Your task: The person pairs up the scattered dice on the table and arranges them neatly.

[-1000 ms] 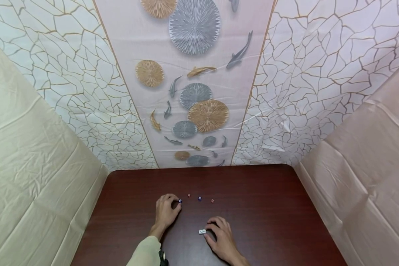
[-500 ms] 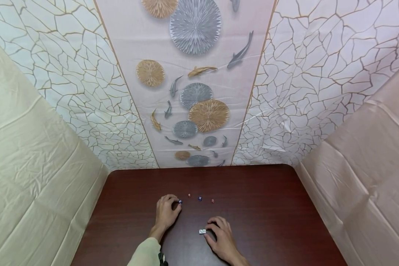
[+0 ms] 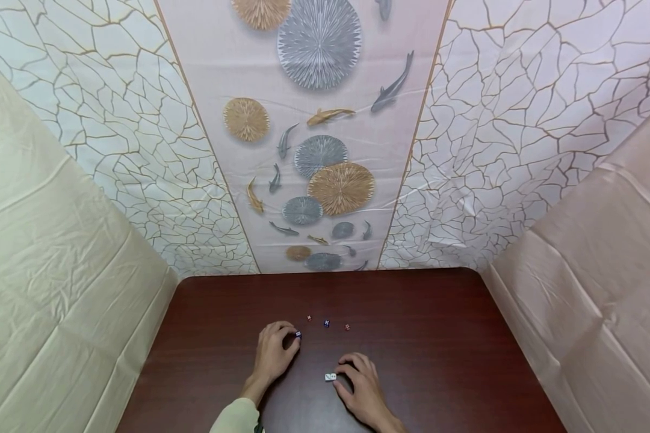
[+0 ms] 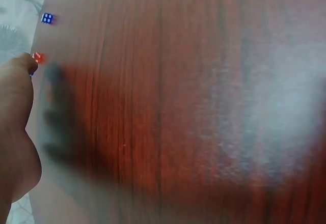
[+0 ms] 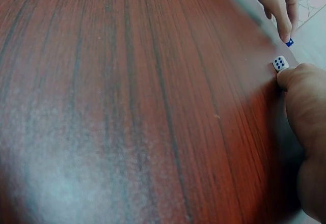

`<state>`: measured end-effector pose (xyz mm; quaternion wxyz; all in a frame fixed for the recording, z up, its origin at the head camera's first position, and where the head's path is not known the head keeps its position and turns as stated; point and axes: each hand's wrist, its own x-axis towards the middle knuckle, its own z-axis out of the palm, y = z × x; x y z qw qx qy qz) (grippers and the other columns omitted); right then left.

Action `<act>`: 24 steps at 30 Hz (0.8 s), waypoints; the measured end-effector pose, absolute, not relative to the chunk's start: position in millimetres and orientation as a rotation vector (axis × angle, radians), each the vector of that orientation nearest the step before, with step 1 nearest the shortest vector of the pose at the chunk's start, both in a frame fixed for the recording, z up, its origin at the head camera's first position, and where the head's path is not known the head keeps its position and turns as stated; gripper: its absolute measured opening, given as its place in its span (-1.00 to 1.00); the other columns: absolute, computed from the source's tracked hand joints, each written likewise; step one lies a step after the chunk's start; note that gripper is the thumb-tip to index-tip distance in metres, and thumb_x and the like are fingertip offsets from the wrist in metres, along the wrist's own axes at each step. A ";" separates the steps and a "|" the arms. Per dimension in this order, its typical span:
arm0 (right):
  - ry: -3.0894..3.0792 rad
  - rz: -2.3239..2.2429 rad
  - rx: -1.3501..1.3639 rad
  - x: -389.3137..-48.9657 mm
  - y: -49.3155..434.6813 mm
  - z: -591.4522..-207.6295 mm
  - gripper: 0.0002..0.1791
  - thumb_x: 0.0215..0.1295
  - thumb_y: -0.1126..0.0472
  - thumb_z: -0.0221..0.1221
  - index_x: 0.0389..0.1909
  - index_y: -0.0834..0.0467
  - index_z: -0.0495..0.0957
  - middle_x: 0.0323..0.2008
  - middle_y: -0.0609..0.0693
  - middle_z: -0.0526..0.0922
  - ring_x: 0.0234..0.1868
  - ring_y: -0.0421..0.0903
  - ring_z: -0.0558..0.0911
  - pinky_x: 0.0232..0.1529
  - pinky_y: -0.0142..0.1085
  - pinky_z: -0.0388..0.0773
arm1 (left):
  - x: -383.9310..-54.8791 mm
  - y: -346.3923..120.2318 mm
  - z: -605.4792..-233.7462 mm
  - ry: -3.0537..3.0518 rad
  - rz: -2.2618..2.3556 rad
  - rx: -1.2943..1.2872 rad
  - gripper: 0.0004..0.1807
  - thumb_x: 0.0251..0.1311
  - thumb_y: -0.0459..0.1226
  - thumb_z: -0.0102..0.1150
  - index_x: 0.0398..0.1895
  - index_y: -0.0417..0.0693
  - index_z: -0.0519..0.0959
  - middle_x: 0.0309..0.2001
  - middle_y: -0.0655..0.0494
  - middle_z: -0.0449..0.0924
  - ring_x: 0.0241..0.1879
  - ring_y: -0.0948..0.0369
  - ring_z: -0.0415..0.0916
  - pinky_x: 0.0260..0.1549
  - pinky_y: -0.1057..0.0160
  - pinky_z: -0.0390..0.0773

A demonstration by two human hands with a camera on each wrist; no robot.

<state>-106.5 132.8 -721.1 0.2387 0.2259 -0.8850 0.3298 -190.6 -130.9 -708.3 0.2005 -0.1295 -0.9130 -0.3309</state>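
My left hand (image 3: 273,353) pinches a small blue die (image 3: 298,334) between thumb and fingertips at the left of the group. In the right wrist view that blue die (image 5: 290,42) shows at the left hand's fingertips. Two white dice (image 3: 330,377) lie side by side on the table, nearer to me. My right hand (image 3: 362,388) has its thumb and index finger curled around the right one of them. The right wrist view shows a white die (image 5: 279,63) with dark pips right at the thumb tip, the other fingers hidden behind the hand.
Behind the hands, a red die (image 3: 309,317), a second blue die (image 3: 327,323) and another red die (image 3: 348,327) form a loose row. The dark reddish-brown table (image 3: 428,349) is bounded by a patterned cloth (image 3: 325,240) at the back and plain cloth at both sides.
My left hand has shifted a little to the right and toward me, carrying the blue die away from the row's left end. The right hand and the white dice have stayed put.
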 end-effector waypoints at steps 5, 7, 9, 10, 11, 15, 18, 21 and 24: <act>-2.424 0.907 0.618 -106.6 133.2 -721.6 -0.67 0.04 0.23 0.70 -0.19 -0.03 0.81 0.03 0.01 0.80 0.22 0.08 0.67 0.22 0.06 0.51 | -181.9 -125.2 -704.9 -2.539 -0.920 -0.436 -0.84 0.25 -0.30 0.65 -0.14 -0.04 0.86 -0.02 0.10 0.82 0.09 -0.02 0.75 0.28 -0.28 0.65; -2.423 0.900 0.619 -106.8 133.2 -722.0 -0.67 0.04 0.23 0.70 -0.19 -0.03 0.81 0.03 0.01 0.80 0.22 0.07 0.67 0.22 0.06 0.51 | -178.3 -122.9 -703.9 -2.542 -0.916 -0.463 -0.83 0.24 -0.29 0.66 -0.14 -0.04 0.86 -0.02 0.11 0.82 0.09 0.00 0.74 0.28 -0.26 0.66; -2.425 0.893 0.619 -107.0 133.4 -722.1 -0.67 0.04 0.22 0.70 -0.19 -0.03 0.81 0.03 0.01 0.80 0.22 0.07 0.67 0.22 0.06 0.52 | -174.7 -120.5 -702.9 -2.553 -0.921 -0.481 -0.83 0.24 -0.29 0.66 -0.14 -0.03 0.87 -0.01 0.12 0.82 0.11 0.02 0.74 0.29 -0.24 0.66; -2.426 0.891 0.618 -107.0 133.5 -722.1 -0.67 0.04 0.22 0.70 -0.19 -0.04 0.81 0.03 0.00 0.80 0.22 0.07 0.67 0.21 0.06 0.52 | -173.1 -119.0 -702.7 -2.557 -0.922 -0.488 -0.83 0.24 -0.29 0.67 -0.14 -0.03 0.87 -0.02 0.12 0.82 0.12 0.03 0.74 0.29 -0.23 0.66; -2.427 0.890 0.618 -107.0 133.7 -722.0 -0.67 0.04 0.22 0.71 -0.19 -0.04 0.81 0.03 0.00 0.80 0.22 0.07 0.67 0.21 0.06 0.53 | -171.5 -117.6 -702.3 -2.561 -0.924 -0.494 -0.83 0.24 -0.28 0.67 -0.14 -0.02 0.87 -0.02 0.13 0.82 0.12 0.04 0.74 0.29 -0.22 0.66; -2.435 0.891 0.620 -106.7 134.2 -721.0 -0.67 0.06 0.21 0.70 -0.18 -0.05 0.82 0.03 -0.01 0.79 0.21 0.07 0.67 0.20 0.06 0.54 | -165.7 -111.5 -701.9 -2.560 -0.932 -0.524 -0.82 0.21 -0.29 0.69 -0.15 -0.01 0.87 -0.04 0.16 0.82 0.11 0.08 0.75 0.27 -0.21 0.67; -2.441 0.890 0.618 -106.6 134.3 -720.4 -0.67 0.07 0.21 0.70 -0.18 -0.05 0.82 0.03 -0.01 0.79 0.22 0.07 0.67 0.19 0.05 0.54 | -162.3 -107.4 -703.2 -2.549 -0.932 -0.566 -0.81 0.19 -0.30 0.70 -0.17 -0.01 0.87 -0.06 0.19 0.81 0.09 0.10 0.75 0.24 -0.20 0.69; -2.440 0.888 0.621 -106.7 134.3 -720.0 -0.67 0.07 0.21 0.70 -0.17 -0.04 0.82 0.04 0.00 0.79 0.22 0.09 0.68 0.20 0.05 0.54 | -159.2 -103.5 -705.5 -2.539 -0.917 -0.616 -0.81 0.17 -0.28 0.71 -0.19 0.02 0.87 -0.08 0.20 0.81 0.07 0.13 0.74 0.20 -0.17 0.70; -2.437 0.888 0.625 -106.8 134.2 -719.8 -0.67 0.07 0.21 0.70 -0.17 -0.04 0.82 0.04 0.01 0.80 0.22 0.10 0.68 0.21 0.05 0.53 | -156.5 -99.6 -708.2 -2.522 -0.894 -0.663 -0.80 0.14 -0.26 0.72 -0.20 0.06 0.86 -0.08 0.21 0.81 0.06 0.14 0.73 0.16 -0.13 0.70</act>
